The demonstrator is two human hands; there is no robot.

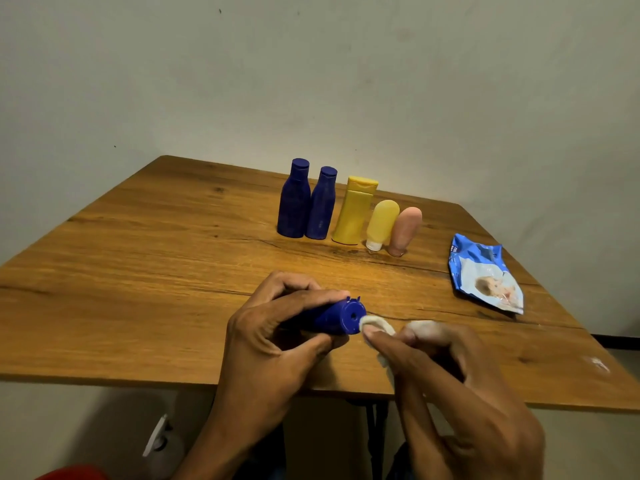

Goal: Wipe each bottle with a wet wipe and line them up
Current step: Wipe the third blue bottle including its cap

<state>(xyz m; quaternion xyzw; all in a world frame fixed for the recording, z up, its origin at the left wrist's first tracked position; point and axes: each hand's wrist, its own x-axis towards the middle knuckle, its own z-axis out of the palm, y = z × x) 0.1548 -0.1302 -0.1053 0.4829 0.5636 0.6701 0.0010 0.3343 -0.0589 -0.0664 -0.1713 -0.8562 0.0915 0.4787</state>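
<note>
My left hand (273, 337) grips a dark blue bottle (341, 317) lying sideways above the wooden table (138, 271), its cap end pointing right. My right hand (450, 368) pinches a crumpled white wet wipe (375, 323) and presses it against the cap end. Farther back stands a row: two dark blue bottles (294, 202) (322, 206), a tall yellow bottle (355, 211), a small yellow tube (381, 223) on its white cap, and a pinkish tube (405, 230) on its cap.
A blue wet-wipe packet (485, 271) lies flat on the right side of the table. A plain wall stands right behind the table's far edge. The near table edge runs under my wrists. A red object (72, 472) shows at the bottom left.
</note>
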